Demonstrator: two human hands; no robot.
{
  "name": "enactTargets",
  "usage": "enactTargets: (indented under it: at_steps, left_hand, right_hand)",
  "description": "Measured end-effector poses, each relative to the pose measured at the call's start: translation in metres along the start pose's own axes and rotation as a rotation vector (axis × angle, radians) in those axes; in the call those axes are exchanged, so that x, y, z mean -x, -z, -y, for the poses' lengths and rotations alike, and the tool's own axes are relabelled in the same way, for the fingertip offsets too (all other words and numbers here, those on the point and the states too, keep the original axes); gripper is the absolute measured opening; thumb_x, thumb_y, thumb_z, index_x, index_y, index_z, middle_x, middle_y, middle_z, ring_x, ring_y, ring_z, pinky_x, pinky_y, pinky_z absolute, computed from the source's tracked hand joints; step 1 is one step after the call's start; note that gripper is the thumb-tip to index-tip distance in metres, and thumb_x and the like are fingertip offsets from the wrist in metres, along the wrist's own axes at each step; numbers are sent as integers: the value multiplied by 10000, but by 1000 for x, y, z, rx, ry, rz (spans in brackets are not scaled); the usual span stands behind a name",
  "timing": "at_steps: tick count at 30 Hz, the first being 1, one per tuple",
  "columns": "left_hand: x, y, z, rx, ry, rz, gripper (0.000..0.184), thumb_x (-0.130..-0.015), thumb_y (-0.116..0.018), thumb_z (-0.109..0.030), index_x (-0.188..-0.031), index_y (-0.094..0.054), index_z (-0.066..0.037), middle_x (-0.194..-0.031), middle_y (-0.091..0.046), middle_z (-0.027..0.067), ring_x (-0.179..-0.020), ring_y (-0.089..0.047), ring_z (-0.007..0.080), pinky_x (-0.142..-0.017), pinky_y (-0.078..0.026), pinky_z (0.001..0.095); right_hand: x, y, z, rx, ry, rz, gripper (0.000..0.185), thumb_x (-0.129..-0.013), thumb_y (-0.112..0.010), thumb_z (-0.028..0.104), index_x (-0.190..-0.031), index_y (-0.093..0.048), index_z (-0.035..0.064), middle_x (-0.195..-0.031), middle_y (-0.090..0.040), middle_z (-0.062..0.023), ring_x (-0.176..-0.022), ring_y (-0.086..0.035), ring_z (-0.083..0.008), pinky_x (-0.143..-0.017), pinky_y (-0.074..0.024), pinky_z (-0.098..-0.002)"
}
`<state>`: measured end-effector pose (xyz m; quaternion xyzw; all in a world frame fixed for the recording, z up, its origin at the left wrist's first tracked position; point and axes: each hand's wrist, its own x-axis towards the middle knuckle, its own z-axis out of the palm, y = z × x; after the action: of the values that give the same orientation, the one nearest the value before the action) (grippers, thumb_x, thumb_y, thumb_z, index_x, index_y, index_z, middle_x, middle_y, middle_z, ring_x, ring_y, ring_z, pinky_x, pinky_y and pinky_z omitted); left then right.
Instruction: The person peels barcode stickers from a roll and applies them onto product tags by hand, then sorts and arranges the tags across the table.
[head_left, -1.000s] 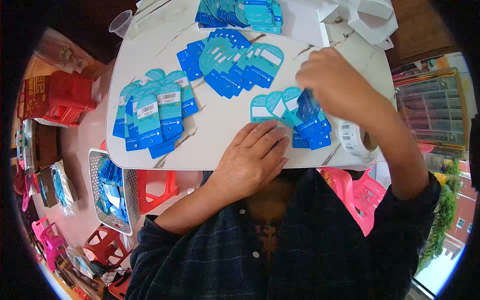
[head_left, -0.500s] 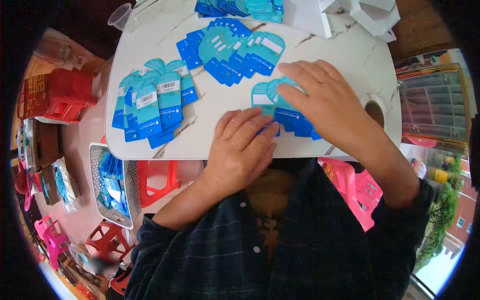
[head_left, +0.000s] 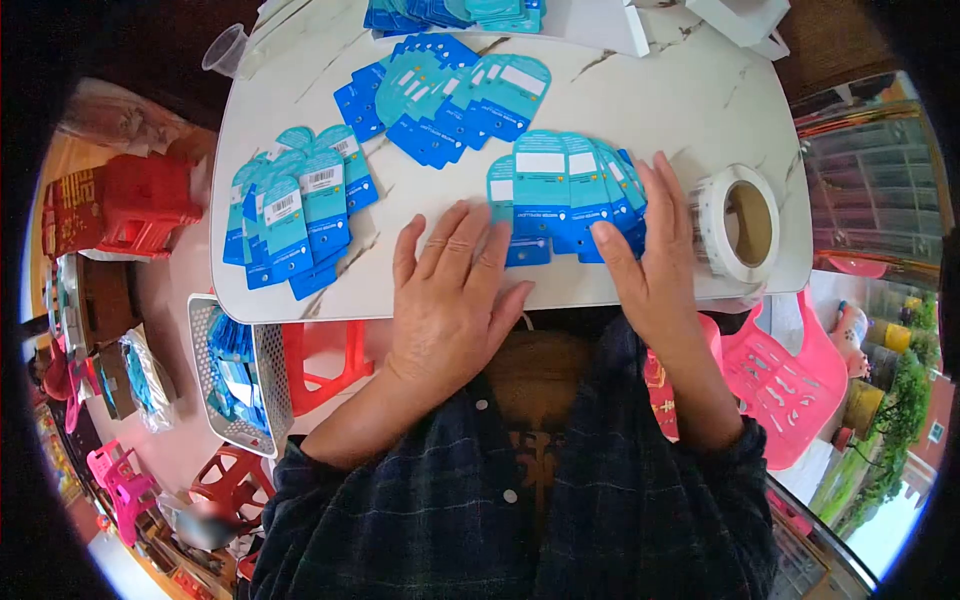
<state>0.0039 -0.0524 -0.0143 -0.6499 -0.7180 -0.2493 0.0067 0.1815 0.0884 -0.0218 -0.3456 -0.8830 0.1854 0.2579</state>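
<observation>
Between my two hands, a fanned row of blue and teal cards (head_left: 540, 192) lies on the marbled white table (head_left: 430, 190). These cards have rounded tops and plain white boxes. My left hand (head_left: 445, 290) rests with fingers spread at the lower left of the row, its index fingertip by the leftmost card. At the row's right edge my right hand (head_left: 655, 255) has thumb and fingers apart, touching or nearly touching the cards. Its fingers cover part of that edge. A roll of white labels (head_left: 711, 222) stands just right of my right hand.
Another pile of cards (head_left: 320, 200) with barcode labels lies at the left. A second fan of cards (head_left: 500, 95) sits farther back, before a white box (head_left: 590, 30) with more cards. A white basket (head_left: 270, 370) holds blue packets below the table's left edge. A pink chair (head_left: 785, 380) stands at right.
My right hand has come down from above the cards to their right edge, uncovering the row and the label roll. My left hand has shifted slightly left and its fingers have spread.
</observation>
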Motion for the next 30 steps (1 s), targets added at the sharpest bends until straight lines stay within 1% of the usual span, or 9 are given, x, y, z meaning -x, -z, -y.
enactTargets:
  at_steps: [3, 8, 12, 13, 17, 23, 27, 30]
  left_hand:
    - [-10, -8, -6, -7, -37, -2, 481, -851, -695, -272, -1249, -599, -19, -1356, -549, 162, -1301, -489, 327, -1128, -304, 518]
    - [-28, -20, -13, 18, -91, -4, 464, -859, -681, -259, -1242, -595, -13, -1358, -536, 175, -1300, -483, 327, -1124, -326, 486]
    - [-43, -34, -18, 92, -160, -59, 446, -859, -670, -245, -1235, -613, -12, -1363, -557, 160, -1282, -518, 326, -1091, -388, 444]
    - [-46, -37, -19, 82, -160, -67, 446, -859, -670, -245, -1235, -613, -12, -1363, -557, 160, -1282, -518, 326, -1091, -388, 444]
    - [-58, -44, -20, 110, -235, -60, 389, -870, -651, -220, -1184, -608, 5, -1294, -569, 163, -1256, -511, 323, -1087, -384, 418]
    - [-56, -52, -15, 103, -270, -150, 384, -865, -650, -222, -1173, -615, 5, -1266, -587, 161, -1227, -538, 325, -1072, -399, 420]
    - [-54, -56, -10, 170, -277, -155, 390, -857, -655, -233, -1173, -622, -6, -1259, -594, 161, -1198, -558, 332, -1060, -410, 421]
    - [-54, -56, -8, 178, -267, -165, 386, -849, -661, -235, -1164, -627, -15, -1256, -598, 153, -1196, -559, 330, -1053, -414, 419]
  right_hand:
    - [0, -7, 1, 2, 3, -61, 629, -952, -628, 319, -1440, -394, -1, -1488, -373, -281, -1292, -440, -438, -1084, -344, -502]
    - [0, -11, -1, 4, 47, -117, 621, -944, -635, 305, -1431, -403, -3, -1487, -377, -280, -1284, -453, -439, -1066, -369, -507]
    - [0, -13, 0, 16, 13, -143, 593, -938, -632, 254, -1420, -408, -9, -1475, -392, -280, -1268, -468, -437, -1060, -382, -500]
    - [0, -14, 0, 12, 24, -149, 593, -938, -632, 254, -1420, -408, -9, -1475, -392, -280, -1268, -468, -437, -1060, -382, -500]
    - [0, -13, -1, 2, -22, -179, 547, -929, -620, 185, -1403, -428, -8, -1471, -402, -274, -1268, -470, -437, -1067, -380, -487]
    - [2, -16, -6, 18, 9, -229, 481, -920, -609, 141, -1357, -476, -10, -1461, -422, -262, -1271, -474, -428, -1073, -380, -476]
    - [2, -17, -13, -110, 15, -288, 409, -946, -596, 159, -1311, -534, -15, -1443, -471, -216, -1295, -472, -367, -1091, -363, -422]
    - [0, -18, -15, -106, 20, -295, 401, -934, -601, 155, -1292, -539, -15, -1419, -489, -224, -1277, -484, -380, -1083, -373, -434]
